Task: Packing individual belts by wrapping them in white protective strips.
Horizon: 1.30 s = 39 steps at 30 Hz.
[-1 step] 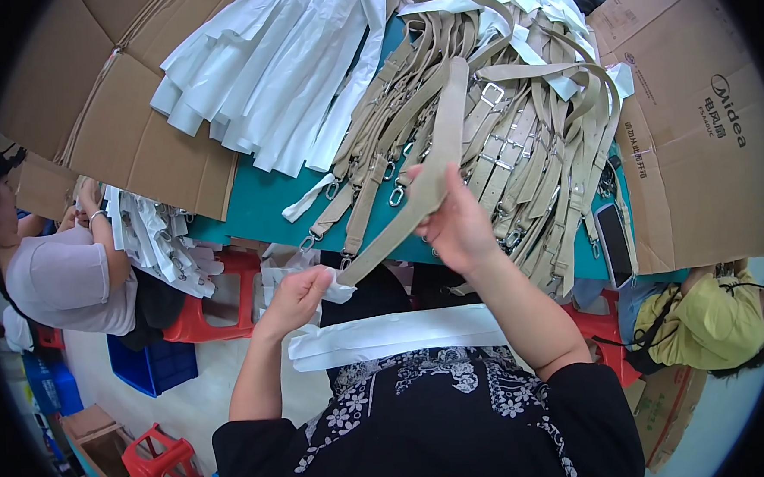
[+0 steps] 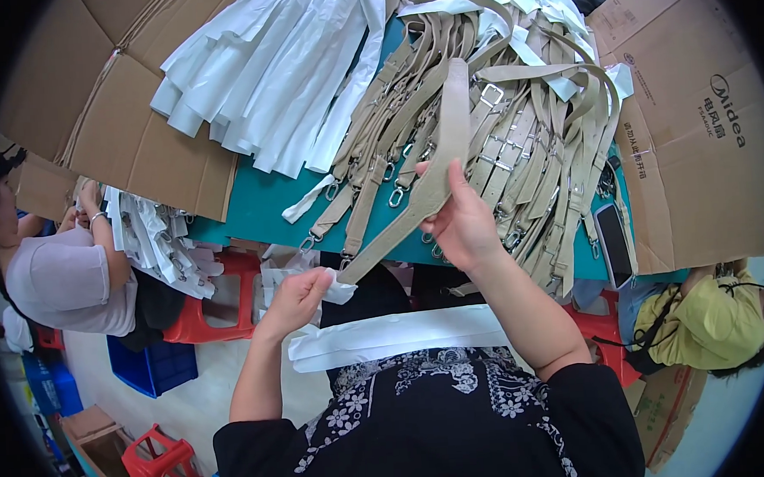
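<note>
A tan strap (image 2: 437,177) with a wider middle is stretched between my two hands, above the table's near edge. My left hand (image 2: 296,302) is closed in a pinch on its lower end, where a piece of thin white wrapping (image 2: 340,287) covers the tip. My right hand (image 2: 468,225) grips the wide part, thumb against one edge and the other fingers partly hidden behind it. The strap's upper end reaches over a heap of similar tan straps (image 2: 507,158) with metal buckles and clips. A folded white sheet (image 2: 396,334) lies across my lap.
White wrapping sheets (image 2: 261,81) spread over the green table (image 2: 263,189) at the far left. Cardboard boxes (image 2: 688,136) stand on both sides. A phone (image 2: 614,244) rests at the right edge. Two people sit at either side, near red stools (image 2: 217,303) and a blue crate (image 2: 153,367).
My right hand has shifted slightly to the right and turned a little, tilting the strap's wide part with it. The left hand stays in place.
</note>
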### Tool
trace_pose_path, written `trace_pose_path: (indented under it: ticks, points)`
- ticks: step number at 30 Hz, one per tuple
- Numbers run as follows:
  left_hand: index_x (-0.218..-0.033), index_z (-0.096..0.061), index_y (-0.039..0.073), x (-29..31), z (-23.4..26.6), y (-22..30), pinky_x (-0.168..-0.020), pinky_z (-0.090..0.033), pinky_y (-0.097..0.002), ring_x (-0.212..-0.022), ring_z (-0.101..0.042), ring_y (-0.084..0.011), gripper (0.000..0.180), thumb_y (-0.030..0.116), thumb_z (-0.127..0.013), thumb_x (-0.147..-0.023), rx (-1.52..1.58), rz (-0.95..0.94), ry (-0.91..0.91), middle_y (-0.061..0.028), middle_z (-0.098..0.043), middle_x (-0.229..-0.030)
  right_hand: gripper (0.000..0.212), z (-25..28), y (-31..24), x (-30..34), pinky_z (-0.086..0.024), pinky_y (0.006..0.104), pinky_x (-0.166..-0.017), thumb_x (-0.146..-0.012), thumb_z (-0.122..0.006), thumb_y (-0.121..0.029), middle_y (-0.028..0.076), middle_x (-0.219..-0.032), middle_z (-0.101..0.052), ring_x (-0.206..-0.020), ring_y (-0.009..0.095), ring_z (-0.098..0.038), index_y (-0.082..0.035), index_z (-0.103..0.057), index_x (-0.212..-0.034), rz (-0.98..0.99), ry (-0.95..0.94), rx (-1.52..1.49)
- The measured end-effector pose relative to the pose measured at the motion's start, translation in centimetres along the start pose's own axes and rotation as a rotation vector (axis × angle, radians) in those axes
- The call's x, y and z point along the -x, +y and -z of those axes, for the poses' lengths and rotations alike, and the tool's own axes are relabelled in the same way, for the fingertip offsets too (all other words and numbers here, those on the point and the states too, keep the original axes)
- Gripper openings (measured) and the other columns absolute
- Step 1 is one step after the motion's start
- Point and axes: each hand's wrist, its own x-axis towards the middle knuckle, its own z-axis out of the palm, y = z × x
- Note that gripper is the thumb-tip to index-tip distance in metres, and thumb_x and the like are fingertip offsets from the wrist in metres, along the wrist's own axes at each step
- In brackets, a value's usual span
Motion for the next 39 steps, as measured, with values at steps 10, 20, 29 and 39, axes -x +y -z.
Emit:
trace_pose_path:
  ticks: [10, 20, 29, 39]
  points:
    - [-0.115, -0.057, 0.0, -0.8, -2.6, 1.8, -0.077, -0.045, -0.0243, -0.085, -0.057, -0.0098, 0.034, 0.024, -0.041, -0.097, 0.286, -0.088, 0.17, -0.0052, -0.065, -0.094, 0.042, -2.0, 3.9, 1.4, -0.041, 0.0206, -0.05, -0.096, -0.037, -0.039, 0.003, -0.078, -0.057, -0.058, 0.007, -0.05, -0.004, -0.052, -0.113, 0.527, 0.213, 0.609]
    - [-0.113, -0.059, 0.002, -0.7, -2.0, 1.6, -0.083, -0.044, -0.0254, -0.094, -0.057, -0.0128, 0.033, 0.025, -0.042, -0.096, 0.215, -0.103, 0.226, -0.0081, -0.064, -0.104, 0.027, -1.4, 9.8, 2.0, -0.046, 0.0254, -0.068, -0.09, -0.054, -0.021, 0.004, -0.094, -0.061, -0.081, 0.011, -0.057, -0.002, -0.059, -0.109, 0.69, -0.142, 0.948]
    - [-0.118, -0.054, -0.003, 0.1, -2.1, 0.0, -0.082, -0.042, -0.0236, -0.093, -0.054, -0.0101, 0.038, 0.026, -0.039, -0.097, 0.156, -0.055, 0.15, -0.0061, -0.062, -0.104, 0.03, -0.3, 4.5, 0.7, -0.043, 0.0193, -0.054, -0.089, -0.056, -0.024, 0.001, -0.086, -0.063, -0.066, 0.004, -0.054, -0.003, -0.059, -0.111, -0.031, -0.018, 0.429]
    - [-0.111, -0.06, 0.003, 0.0, -1.0, 0.6, -0.075, -0.046, -0.0246, -0.085, -0.059, -0.0091, 0.031, 0.012, -0.065, -0.082, 0.16, -0.066, -0.06, -0.0058, -0.065, -0.1, 0.02, -0.7, 6.3, 1.6, -0.042, 0.0185, -0.049, -0.087, -0.059, -0.012, 0.0, -0.074, -0.06, -0.054, 0.004, -0.051, -0.001, -0.062, -0.103, 0.341, 0.144, 0.524]
